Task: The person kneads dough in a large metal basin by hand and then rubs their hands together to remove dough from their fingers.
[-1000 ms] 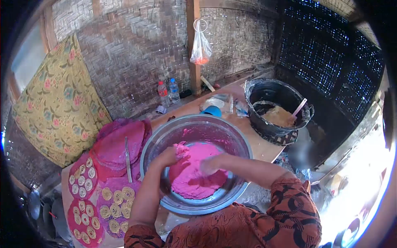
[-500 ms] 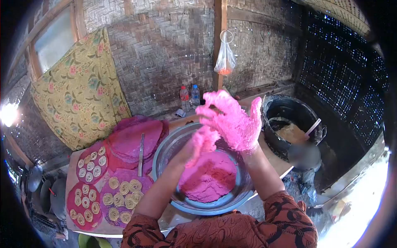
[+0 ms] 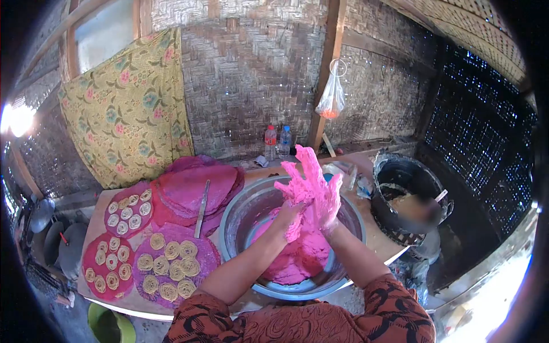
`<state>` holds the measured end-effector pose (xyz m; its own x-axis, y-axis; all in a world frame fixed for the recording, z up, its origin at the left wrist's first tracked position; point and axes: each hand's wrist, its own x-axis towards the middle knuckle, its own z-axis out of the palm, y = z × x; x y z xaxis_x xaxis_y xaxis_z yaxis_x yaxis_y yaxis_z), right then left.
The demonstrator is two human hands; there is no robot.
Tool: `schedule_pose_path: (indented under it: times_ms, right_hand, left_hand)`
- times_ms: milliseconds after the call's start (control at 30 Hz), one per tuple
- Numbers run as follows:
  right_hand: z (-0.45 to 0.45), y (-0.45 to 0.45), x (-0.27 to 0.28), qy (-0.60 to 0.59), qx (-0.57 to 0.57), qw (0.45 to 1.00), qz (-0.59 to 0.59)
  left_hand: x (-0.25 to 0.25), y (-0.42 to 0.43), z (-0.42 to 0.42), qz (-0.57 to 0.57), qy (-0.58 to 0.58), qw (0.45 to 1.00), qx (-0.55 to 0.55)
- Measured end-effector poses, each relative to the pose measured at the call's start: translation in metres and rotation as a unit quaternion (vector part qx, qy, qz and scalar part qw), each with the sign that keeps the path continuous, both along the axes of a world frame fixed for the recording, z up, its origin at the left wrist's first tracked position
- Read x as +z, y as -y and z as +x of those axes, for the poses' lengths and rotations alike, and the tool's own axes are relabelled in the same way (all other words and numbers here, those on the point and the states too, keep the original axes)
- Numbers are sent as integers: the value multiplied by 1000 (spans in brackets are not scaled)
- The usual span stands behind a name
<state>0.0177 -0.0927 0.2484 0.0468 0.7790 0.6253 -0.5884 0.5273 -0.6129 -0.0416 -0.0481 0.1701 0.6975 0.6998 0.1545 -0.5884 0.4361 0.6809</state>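
Both L hand (image 3: 293,214) & R hand (image 3: 321,197), coated w/ pink dough, met above basin (image 3: 235,228). R fingers: extended, spread wide, carrying dough coating only. L fingers: overlapping R palm; degree of closure couldn't be told. Main dough mass (image 3: 291,270) lay in basin, on worktop (image 3: 380,240), R of noodle coils (image 3: 173,250).

At lower centre, the basin (image 3: 235,223) sits on the table (image 3: 382,233) with dough (image 3: 297,263) in it, the left hand (image 3: 290,219) and right hand (image 3: 320,200) over it. At lower left, coils (image 3: 189,266) lie on mats (image 3: 209,258), a mat stack (image 3: 191,186) behind. Bottles (image 3: 270,144) stand beyond the basin; a tub (image 3: 394,211) stands right.
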Motion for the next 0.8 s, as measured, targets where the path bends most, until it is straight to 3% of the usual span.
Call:
schedule_pose_path:
  times_ms: [100,433,500,533,733,800]
  right_hand:
    - [-12,3,2,79,-69,994,-4]
    - [11,-6,-28,243,-107,964,28]
    - [12,-9,-35,130,11,992,3]
    - [11,-9,-35,130,12,991,3]
    - [0,2,-23,149,-42,987,-48]
    - [1,4,-18,254,-100,961,-34]
  left_hand:
    - [-7,-17,-1,-48,71,992,-89]
    - [-20,-40,-3,-31,41,995,-87]
    - [-31,-50,2,-48,56,994,-80]
    - [-30,-51,1,-49,56,994,-79]
    - [-4,-45,-17,-19,30,999,-29]
    - [10,-36,-26,-13,27,1000,1]
